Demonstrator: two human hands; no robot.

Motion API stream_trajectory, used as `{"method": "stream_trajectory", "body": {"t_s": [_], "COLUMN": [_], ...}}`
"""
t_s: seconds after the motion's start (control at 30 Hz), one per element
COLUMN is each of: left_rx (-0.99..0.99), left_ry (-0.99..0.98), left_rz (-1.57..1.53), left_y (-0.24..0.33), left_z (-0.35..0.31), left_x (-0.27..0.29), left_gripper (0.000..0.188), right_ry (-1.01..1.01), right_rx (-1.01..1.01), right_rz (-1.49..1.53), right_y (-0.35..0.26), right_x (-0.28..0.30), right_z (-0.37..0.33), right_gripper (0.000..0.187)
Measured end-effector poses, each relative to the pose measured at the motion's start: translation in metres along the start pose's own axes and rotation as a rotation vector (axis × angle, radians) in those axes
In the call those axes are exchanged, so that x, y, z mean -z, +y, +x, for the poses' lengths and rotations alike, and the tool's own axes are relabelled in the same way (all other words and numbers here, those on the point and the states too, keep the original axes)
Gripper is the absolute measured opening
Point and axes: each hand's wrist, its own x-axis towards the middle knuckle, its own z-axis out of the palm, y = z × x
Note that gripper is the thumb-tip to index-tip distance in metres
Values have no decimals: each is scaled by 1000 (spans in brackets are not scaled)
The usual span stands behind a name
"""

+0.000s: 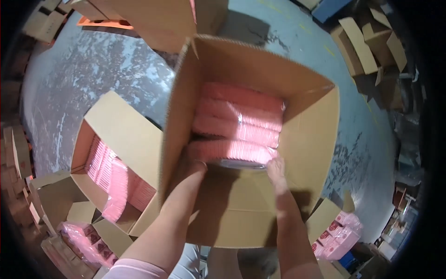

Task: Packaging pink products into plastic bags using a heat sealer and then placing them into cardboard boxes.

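Note:
Both my arms reach down into a tall open cardboard box (253,218). Across its bottom lie several long rows of thin pink pieces (237,111) in clear wrap. My hands are at the two ends of the nearest wrapped pink row (232,149). My right hand (276,170) is closed on its right end. At its left end is my left hand (199,166), also closed against the row, its fingers partly hidden in shadow. A strip of shiny clear wrap (244,163) shows along the row's near side.
Left of the tall box stands an open carton (121,116) holding more pink rows (116,183). Pink-wrapped packs lie at lower left (90,242) and lower right (338,235). A big carton (162,23) stands beyond, and opened boxes (369,46) sit at upper right.

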Motion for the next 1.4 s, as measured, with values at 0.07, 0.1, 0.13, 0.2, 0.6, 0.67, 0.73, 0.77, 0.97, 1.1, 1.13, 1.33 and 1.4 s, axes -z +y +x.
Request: {"method": "stream_trajectory", "body": {"t_s": [0.07, 0.1, 0.13, 0.2, 0.6, 0.67, 0.73, 0.77, 0.97, 1.1, 1.13, 1.33, 1.4], "left_rx": [-27, -39, -50, -235, 646, 917, 1176, 1364, 2370, 2676, 2769, 2908, 2948], "left_ry": [-235, -335, -411, -142, 714, 683, 644, 690, 594, 537, 526, 370, 387], "left_rz": [-61, -108, -163, 123, -676, -658, -651, -619, -605, -616, -644, -261, -235], "left_y": [-12, -12, -31, -62, 63, 145, 213, 243, 398, 519, 541, 602, 626], "left_z": [-29, -57, -71, -144, -623, -660, -696, -716, -828, -901, -920, -972, -963], "left_x": [40, 63, 95, 170, 293, 276, 276, 277, 318, 273, 252, 110, 70], "left_gripper": [23, 23, 22, 19, 25, 27, 29, 29, 36, 21, 23, 21, 22], "right_ry": [132, 176, 165, 18, 951, 806, 672, 549, 250, 89, 88, 8, 0], "right_rx": [161, 240, 272, 217, 1436, 1721, 2007, 2114, 2693, 2981, 3002, 2771, 2778], "right_rz": [14, 2, -7, 136, -27, 17, 34, 20, -105, -89, -164, -37, 118], "right_y": [-13, -5, 17, 26, -164, -225, -282, -308, -483, -575, -592, -657, -669], "right_x": [51, 82, 115, 193, 607, 600, 578, 562, 482, 388, 360, 212, 187], "right_z": [5, -4, -15, -30, -156, -190, -231, -248, -465, -652, -687, -798, -794], "right_gripper": [10, 12, 16, 26, 14, 20, 21, 19, 20, 13, 12, 22, 22]}}
